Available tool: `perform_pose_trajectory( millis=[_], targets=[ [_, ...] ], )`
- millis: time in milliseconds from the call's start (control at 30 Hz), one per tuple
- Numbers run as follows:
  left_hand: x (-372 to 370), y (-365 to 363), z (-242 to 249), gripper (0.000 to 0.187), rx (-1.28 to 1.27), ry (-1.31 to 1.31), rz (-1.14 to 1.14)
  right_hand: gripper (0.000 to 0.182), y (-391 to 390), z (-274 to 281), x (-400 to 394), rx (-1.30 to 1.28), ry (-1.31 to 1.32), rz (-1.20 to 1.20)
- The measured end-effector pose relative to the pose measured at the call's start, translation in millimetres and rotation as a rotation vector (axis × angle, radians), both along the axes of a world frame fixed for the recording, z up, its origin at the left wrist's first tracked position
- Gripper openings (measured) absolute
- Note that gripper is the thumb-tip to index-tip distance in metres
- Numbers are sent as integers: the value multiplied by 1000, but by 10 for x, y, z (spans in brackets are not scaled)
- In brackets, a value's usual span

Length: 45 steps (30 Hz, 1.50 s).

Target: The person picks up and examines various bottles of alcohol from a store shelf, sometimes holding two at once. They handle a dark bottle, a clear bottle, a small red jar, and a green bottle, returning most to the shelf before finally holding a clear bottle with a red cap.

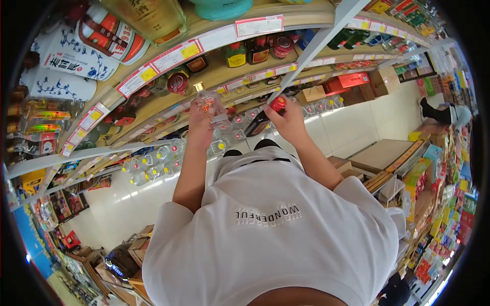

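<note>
Clear glass shows in my left hand [200,120]: my fingers are closed around one bottle [218,108] with a gold cap and red lettering too small to read. It is held in front of the shelves, apart from them; I cannot tell whether it is full. My right hand [289,122] grips one red-topped container [278,103] by its top, which bears a yellow mark. Its dark body slants down to the left.

My white T-shirt [270,245] reads "WONDERFUL", upside down in this view.

Shelves [306,20] curve across the top, edged with price labels [259,26] in white, red and yellow. At upper left stand two white containers [81,58] with blue floral patterns; Chinese characters on the nearer one seem to read 老村长. Beside them is one white, red and brown container [112,33] showing the digits "935". One large bottle [145,20] looks amber, with Chinese characters only partly legible. A tier below, one small bottle [236,55] has a yellow label, next to one dark bottle [259,52] with a red label and one red jar [282,47].

More than a dozen clear jugs [219,146], capped in yellow or red, stand low down. Far right, one other person [441,113] is partly visible.
</note>
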<state>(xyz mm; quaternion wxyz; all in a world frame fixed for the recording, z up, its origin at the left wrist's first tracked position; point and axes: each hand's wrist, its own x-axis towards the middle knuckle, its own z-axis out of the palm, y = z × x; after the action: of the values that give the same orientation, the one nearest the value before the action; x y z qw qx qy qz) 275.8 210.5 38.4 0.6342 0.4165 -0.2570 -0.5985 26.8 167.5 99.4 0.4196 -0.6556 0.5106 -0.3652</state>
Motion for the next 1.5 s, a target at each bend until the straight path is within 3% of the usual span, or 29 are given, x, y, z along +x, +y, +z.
perform_pose_trajectory(
  millis=[133,333,633,867,1167,1500],
  targets=[
    [-220,-344,83,54,102,-219,132,23,-138,-66,-251,43,-46,61],
    [-393,-810,56,58,41,-538,442,30,-375,-273,-569,31,21,130],
    [-276,-1249,-290,68,3,-901,644,32,-507,-329,-1055,23,67,181],
    [-352,-1381,-307,67,-73,-824,641,31,-569,-379,-1264,3,34,140],
    [-348,-1372,-479,70,56,-1023,751,25,-522,-491,-1382,20,-23,86],
    [-265,-1437,-798,63,-133,-945,876,21,-485,-498,-1524,11,46,71]
  ],
)
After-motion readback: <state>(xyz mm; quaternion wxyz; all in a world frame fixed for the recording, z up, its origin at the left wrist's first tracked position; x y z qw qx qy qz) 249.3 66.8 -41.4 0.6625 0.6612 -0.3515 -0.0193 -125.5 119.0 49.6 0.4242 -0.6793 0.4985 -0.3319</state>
